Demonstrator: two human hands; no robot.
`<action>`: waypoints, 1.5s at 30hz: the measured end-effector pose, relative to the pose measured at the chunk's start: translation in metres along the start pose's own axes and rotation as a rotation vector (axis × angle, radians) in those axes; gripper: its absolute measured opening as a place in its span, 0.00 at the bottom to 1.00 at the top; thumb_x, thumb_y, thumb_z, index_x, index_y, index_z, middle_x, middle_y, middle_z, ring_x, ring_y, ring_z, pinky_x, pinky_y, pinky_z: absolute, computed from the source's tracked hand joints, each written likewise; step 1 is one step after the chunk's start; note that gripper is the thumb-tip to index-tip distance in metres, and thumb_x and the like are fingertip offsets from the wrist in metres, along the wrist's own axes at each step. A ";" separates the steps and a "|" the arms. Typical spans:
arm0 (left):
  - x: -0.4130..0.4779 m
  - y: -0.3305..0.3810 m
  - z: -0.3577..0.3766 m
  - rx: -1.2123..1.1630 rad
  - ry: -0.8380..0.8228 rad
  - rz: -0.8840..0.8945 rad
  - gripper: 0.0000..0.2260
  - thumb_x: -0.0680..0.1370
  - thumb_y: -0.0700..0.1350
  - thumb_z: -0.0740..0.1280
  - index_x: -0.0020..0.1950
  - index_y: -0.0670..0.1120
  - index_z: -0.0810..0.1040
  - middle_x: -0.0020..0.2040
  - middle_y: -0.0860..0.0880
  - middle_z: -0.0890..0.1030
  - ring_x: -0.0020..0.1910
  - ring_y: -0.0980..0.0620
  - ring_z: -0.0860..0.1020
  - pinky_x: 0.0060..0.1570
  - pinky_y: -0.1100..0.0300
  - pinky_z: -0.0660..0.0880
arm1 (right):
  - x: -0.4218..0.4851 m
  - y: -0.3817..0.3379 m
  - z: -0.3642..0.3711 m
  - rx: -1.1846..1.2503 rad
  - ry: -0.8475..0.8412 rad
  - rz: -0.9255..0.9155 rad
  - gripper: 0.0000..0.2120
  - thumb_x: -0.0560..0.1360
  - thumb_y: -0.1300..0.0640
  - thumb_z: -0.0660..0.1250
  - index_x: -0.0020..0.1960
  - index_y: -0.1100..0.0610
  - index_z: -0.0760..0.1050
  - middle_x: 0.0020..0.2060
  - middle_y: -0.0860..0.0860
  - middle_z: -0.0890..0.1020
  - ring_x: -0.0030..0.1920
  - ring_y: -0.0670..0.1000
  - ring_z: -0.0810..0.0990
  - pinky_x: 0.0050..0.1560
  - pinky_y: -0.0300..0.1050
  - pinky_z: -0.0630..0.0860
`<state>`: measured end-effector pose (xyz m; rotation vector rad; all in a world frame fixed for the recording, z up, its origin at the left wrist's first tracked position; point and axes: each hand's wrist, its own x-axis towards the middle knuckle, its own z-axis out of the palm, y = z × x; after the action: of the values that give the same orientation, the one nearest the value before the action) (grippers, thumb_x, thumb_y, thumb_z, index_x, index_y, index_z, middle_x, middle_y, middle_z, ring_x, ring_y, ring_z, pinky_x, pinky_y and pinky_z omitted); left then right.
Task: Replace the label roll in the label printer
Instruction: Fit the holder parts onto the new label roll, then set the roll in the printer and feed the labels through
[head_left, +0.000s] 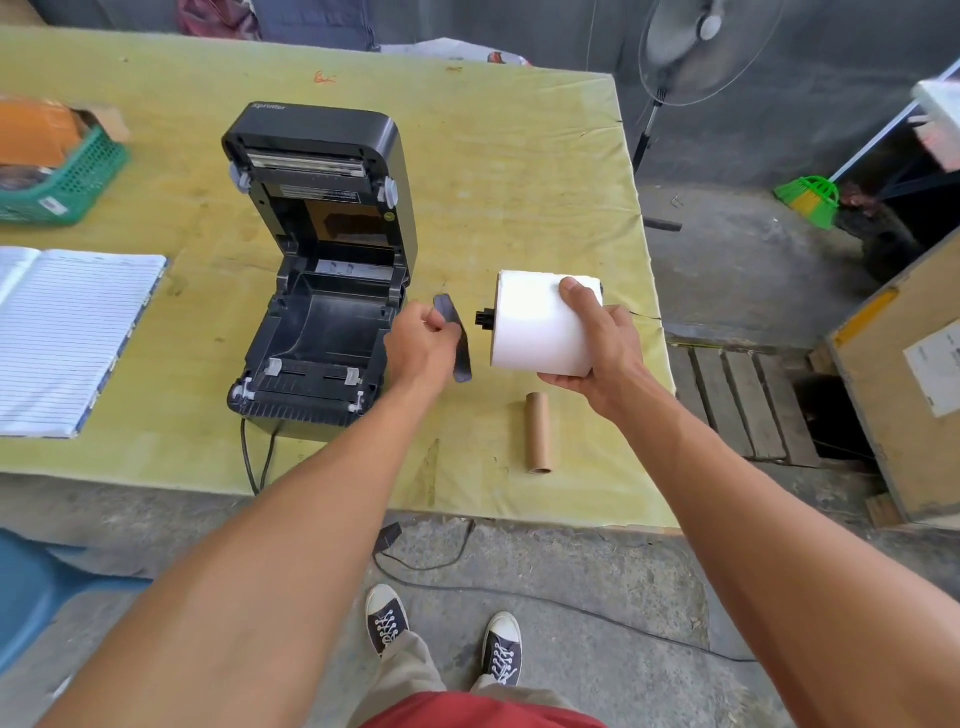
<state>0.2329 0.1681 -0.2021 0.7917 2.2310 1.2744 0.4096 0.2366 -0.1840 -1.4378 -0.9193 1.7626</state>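
Note:
The black label printer (322, 291) stands on the yellow-green table (519, 171) with its lid raised and its roll bay bare. My right hand (597, 343) grips a full white label roll (535, 327) just right of the printer; a black spindle end (485, 317) sticks out of the roll's left side. My left hand (421, 348) holds a flat dark plastic guide piece (457, 343) a short way left of that spindle end. A brown cardboard core (538, 432) lies on the table below the roll.
An open lined notebook (67, 332) lies left of the printer. A green basket (67, 176) sits at the far left. The printer's cables (254, 462) hang over the near table edge. A standing fan (691, 52) and wooden crates (904, 384) are to the right.

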 end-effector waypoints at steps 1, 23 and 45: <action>0.000 0.007 -0.001 -0.095 0.029 0.027 0.08 0.72 0.40 0.69 0.42 0.53 0.72 0.37 0.54 0.80 0.30 0.60 0.78 0.25 0.68 0.70 | -0.001 -0.001 0.002 -0.001 -0.002 -0.004 0.28 0.63 0.36 0.77 0.51 0.51 0.69 0.54 0.53 0.80 0.50 0.58 0.83 0.37 0.57 0.84; -0.001 0.057 -0.055 -0.467 -0.277 0.220 0.13 0.77 0.35 0.68 0.61 0.40 0.81 0.55 0.46 0.84 0.52 0.50 0.83 0.52 0.52 0.81 | -0.043 -0.051 0.043 0.018 0.020 -0.153 0.38 0.61 0.36 0.77 0.61 0.57 0.70 0.54 0.55 0.81 0.49 0.59 0.84 0.36 0.56 0.84; 0.032 -0.020 -0.175 -0.265 -0.213 0.252 0.18 0.73 0.54 0.68 0.58 0.45 0.80 0.51 0.47 0.82 0.51 0.46 0.80 0.48 0.40 0.80 | -0.080 0.012 0.171 -0.192 -0.169 -0.210 0.23 0.75 0.40 0.70 0.59 0.56 0.70 0.60 0.55 0.79 0.56 0.57 0.79 0.56 0.60 0.75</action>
<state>0.0942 0.0731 -0.1403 1.0725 1.7925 1.4869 0.2540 0.1451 -0.1288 -1.2678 -1.3105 1.6928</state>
